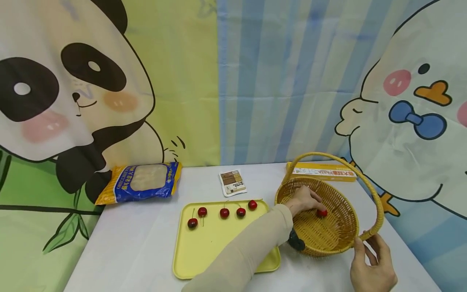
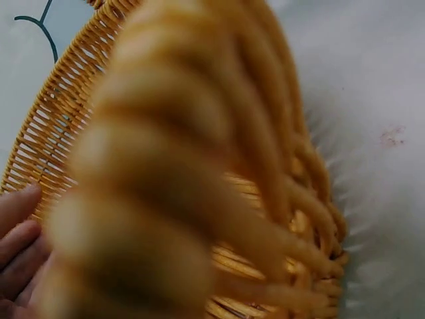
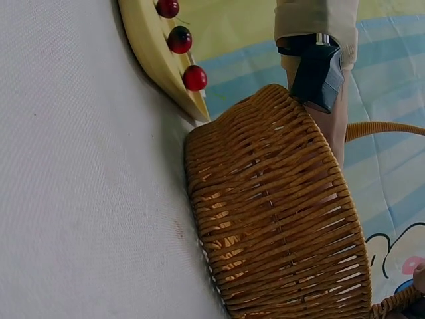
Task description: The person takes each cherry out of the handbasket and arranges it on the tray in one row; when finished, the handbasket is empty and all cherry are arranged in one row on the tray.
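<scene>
My left hand (image 1: 304,199) reaches down into a yellow wicker basket (image 1: 341,219), its fingertips at a red cherry (image 1: 322,213) that they partly cover. The thumb is hidden in the head view. In the left wrist view, the basket rim (image 2: 146,166) looms blurred up close and the left fingers (image 2: 20,246) show at the edge; no cherry is visible there. With thumb and fingers, my right hand (image 1: 373,261) grips the basket handle (image 1: 375,223) near its base. Several cherries (image 1: 224,213) with stems lie on a pale yellow tray (image 1: 204,251) left of the basket.
A blue and yellow pasta bag (image 1: 146,182) lies at the back left. Behind the tray is a small brown and white packet (image 1: 232,183). A yellow and white pasta box (image 1: 324,172) sits behind the basket. My left forearm (image 1: 244,247) crosses above the tray.
</scene>
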Demonstrator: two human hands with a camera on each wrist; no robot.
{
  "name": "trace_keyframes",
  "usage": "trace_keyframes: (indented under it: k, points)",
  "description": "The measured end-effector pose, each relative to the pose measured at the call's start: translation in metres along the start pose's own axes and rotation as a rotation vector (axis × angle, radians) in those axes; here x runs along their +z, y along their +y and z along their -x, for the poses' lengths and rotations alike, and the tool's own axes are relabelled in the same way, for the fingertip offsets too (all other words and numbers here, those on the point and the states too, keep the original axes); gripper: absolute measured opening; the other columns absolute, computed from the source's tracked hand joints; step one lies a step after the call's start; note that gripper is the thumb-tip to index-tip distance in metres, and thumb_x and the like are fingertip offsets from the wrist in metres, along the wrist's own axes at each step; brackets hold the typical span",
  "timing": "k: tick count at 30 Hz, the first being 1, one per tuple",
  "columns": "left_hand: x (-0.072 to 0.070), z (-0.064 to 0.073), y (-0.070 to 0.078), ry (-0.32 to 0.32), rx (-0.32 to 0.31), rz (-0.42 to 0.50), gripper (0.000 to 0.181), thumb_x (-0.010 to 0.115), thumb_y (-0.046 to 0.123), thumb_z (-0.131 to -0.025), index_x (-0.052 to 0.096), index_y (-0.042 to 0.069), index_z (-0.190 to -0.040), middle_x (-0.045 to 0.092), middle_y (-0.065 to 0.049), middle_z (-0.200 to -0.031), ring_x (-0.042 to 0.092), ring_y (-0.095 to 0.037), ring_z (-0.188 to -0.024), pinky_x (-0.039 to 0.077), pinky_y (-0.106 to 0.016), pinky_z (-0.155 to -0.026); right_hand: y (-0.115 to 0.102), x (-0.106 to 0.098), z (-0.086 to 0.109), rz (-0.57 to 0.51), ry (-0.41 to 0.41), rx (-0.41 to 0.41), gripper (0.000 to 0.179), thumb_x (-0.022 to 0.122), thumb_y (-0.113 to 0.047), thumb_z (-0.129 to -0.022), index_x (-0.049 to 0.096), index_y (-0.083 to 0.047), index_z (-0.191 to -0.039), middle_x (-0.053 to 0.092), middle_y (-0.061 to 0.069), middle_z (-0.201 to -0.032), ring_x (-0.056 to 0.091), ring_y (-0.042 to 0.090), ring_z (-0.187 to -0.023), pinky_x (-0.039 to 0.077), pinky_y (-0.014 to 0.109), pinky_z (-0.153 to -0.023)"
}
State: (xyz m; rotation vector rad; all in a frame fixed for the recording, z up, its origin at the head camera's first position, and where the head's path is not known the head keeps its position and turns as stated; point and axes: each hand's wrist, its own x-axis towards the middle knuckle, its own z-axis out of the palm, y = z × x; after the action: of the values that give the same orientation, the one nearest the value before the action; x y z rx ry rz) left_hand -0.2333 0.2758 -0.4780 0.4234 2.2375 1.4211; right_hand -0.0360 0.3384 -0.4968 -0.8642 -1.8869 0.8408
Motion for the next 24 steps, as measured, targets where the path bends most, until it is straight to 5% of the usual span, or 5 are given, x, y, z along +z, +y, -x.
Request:
trace_keyframes:
  k: [7, 13, 20, 24]
  points:
    - [0.003, -0.001, -0.002, -0.030, 0.038, -0.115, 0.022, 0.092, 0.014, -0.080, 0.084, 0.012, -0.100, 0.074, 0.005, -0.113, 0.063, -0.016, -0.120, 0.059, -0.031, -0.091, -0.002, 0.000, 0.001, -0.003, 0.009, 0.003, 0.048, 0.070, -0.011, -0.101, 0.060, -0.014, -0.148, 0.066, 0.014, -0.140, 0.061, 0.007, -0.128, 0.046, 0.001, -0.093]
    - [0.002, 0.001, -0.004, -0.053, 0.076, -0.189, 0.020, 0.091, 0.012, -0.081, 0.085, 0.017, -0.100, 0.070, 0.008, -0.127, 0.045, -0.017, -0.145, 0.053, -0.037, -0.107, -0.002, 0.000, 0.001, 0.002, 0.013, 0.001, 0.048, 0.069, -0.011, -0.101, 0.060, -0.013, -0.148, 0.066, 0.015, -0.140, 0.061, 0.007, -0.128, 0.045, 0.000, -0.092]
    - [0.006, 0.000, -0.004, -0.094, 0.173, -0.248, 0.026, 0.091, 0.012, -0.082, 0.084, 0.015, -0.107, 0.078, 0.006, -0.110, 0.068, -0.012, -0.110, 0.059, -0.025, -0.084, -0.002, 0.001, -0.001, 0.004, 0.012, 0.003, 0.049, 0.069, -0.012, -0.101, 0.059, -0.015, -0.149, 0.065, 0.012, -0.141, 0.062, 0.010, -0.129, 0.045, 0.000, -0.092]
    - [0.011, 0.000, -0.005, -0.120, 0.218, -0.298, 0.028, 0.090, 0.013, -0.083, 0.084, 0.015, -0.110, 0.079, 0.007, -0.111, 0.068, -0.009, -0.108, 0.057, -0.021, -0.079, -0.001, 0.001, 0.001, 0.018, -0.006, 0.019, 0.050, 0.069, -0.012, -0.101, 0.058, -0.016, -0.150, 0.065, 0.013, -0.141, 0.062, 0.014, -0.130, 0.045, 0.000, -0.091]
